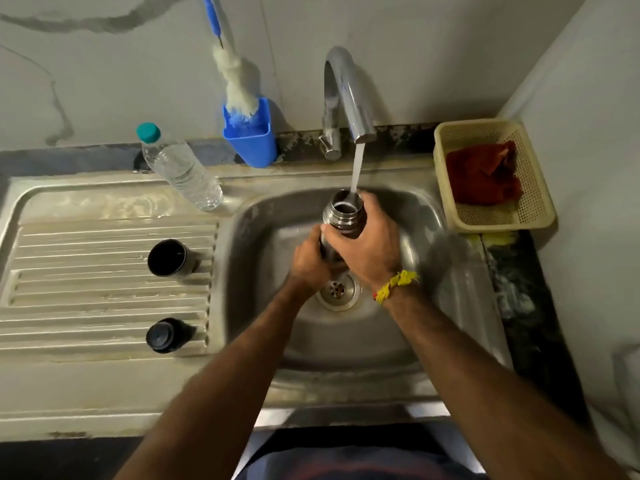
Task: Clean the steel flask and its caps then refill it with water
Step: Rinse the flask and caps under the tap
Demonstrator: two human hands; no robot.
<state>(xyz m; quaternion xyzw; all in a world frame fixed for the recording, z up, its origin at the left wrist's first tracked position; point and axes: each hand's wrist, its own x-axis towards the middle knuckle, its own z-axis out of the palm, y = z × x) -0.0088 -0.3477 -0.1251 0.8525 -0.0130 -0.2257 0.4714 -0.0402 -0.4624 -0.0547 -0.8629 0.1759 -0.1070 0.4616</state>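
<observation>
The steel flask point(343, 213) stands upright over the sink basin point(415, 327), its open mouth under the running tap point(349, 95). A stream of water point(356, 168) falls into the mouth. My right hand point(370, 244) grips the flask near its neck. My left hand point(310, 259) holds the lower body, which is mostly hidden. Two dark caps sit on the ribbed drainboard point(86, 265) to the left: a cup-shaped cap point(169, 258) with its opening up, and a smaller stopper cap point(164, 336) nearer to me.
A clear plastic water bottle point(180, 168) with a teal lid stands at the sink's back left. A blue holder point(251, 136) with a bottle brush point(239, 81) is against the wall. At the right, a cream basket point(533, 209) holds a red cloth point(481, 174). The drain point(337, 291) is below my hands.
</observation>
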